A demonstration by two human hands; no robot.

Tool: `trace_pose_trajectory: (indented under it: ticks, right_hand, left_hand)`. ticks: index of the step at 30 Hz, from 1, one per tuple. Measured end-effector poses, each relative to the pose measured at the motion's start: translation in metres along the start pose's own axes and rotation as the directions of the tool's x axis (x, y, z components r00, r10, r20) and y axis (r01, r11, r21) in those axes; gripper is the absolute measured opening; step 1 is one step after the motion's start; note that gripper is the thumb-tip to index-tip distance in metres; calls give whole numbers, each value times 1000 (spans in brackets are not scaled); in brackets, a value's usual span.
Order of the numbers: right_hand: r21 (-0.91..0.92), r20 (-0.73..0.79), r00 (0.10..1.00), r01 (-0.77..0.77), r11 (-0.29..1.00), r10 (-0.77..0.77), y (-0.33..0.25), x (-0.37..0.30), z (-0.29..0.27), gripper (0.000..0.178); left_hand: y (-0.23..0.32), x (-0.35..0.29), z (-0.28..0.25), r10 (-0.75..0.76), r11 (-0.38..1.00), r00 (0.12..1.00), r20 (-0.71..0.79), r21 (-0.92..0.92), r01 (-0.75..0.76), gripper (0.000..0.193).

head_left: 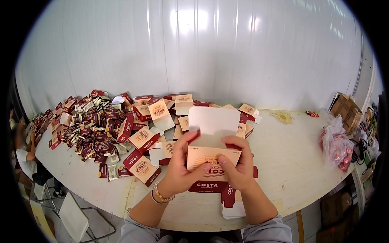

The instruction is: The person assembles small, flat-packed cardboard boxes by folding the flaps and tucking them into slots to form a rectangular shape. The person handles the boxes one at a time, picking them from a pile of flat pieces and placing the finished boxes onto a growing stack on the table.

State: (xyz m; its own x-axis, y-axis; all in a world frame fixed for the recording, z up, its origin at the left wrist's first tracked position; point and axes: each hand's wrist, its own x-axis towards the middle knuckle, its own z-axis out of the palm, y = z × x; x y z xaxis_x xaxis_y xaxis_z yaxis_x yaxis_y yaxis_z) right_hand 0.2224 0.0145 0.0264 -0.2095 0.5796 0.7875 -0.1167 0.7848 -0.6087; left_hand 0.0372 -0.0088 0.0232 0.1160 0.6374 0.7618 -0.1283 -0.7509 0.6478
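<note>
Fingers (184, 140) of a worker's left hand (175, 170) and right hand (242, 170) clamp the two sides of a beige-and-maroon carton (214, 175) above a pale counter (291, 162), thumbs (199, 171) pressed to its front panel and its white flap (214, 121) standing raised. Left of that carton spreads a heap of small sachets (97, 131), with loose cartons (142, 168) lying between the two, while another carton (233, 209) rests just below it, partly hidden. Well to its right sits a clear plastic bag (336, 141) with red contents, near a brown cardboard box (346, 109).
</note>
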Motion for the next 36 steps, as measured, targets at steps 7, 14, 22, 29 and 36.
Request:
trace_pose_trajectory:
  ticks: [7,14,22,29,36]
  right_hand:
    - [-144,-12,1000,13,990,-15,7,-4,-1,18]
    - [319,-163,983,135,938,-86,0,7,14,90]
    - [366,60,964,221,904,-260,20,13,-9,41]
    - [435,144,985,27,900,-99,-1,11,-10,29]
    - [345,92,995,1,938,-35,-10,8,1,37]
  left_hand:
    - [6,-8,-8,-56,981,998,36,188,48,37]
    - [19,1,-8,-18,980,997,72,198,4,45]
    - [4,-7,-15,48,969,985,167,233,-86,50]
    - [7,1,0,151,985,989,-2,-80,-151,63]
    - [15,0,-7,-34,999,999,-17,-8,34,54]
